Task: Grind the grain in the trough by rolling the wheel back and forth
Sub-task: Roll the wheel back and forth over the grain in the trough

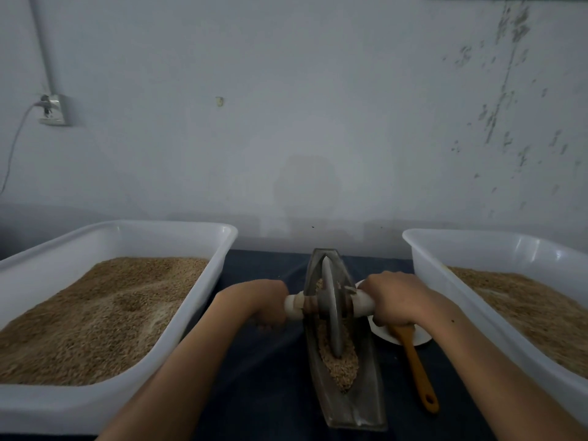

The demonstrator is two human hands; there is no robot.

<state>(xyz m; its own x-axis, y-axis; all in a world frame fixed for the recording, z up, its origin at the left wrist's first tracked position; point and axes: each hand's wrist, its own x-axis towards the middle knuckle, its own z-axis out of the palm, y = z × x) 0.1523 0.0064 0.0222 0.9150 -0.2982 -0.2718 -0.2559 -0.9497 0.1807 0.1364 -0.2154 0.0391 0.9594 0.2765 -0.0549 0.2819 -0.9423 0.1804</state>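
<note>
Left hand curled round the left handle, right hand gripping the right handle, wheel upright in the trough, grain beneath

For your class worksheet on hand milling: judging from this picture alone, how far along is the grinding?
Done: the trough is loaded with grain and the wheel sits in it. In hand: the left hand and right hand each grip an end of the axle handle. Left: most of the grinding, since the grain around the wheel looks coarse, with no fine flour visible.
</note>
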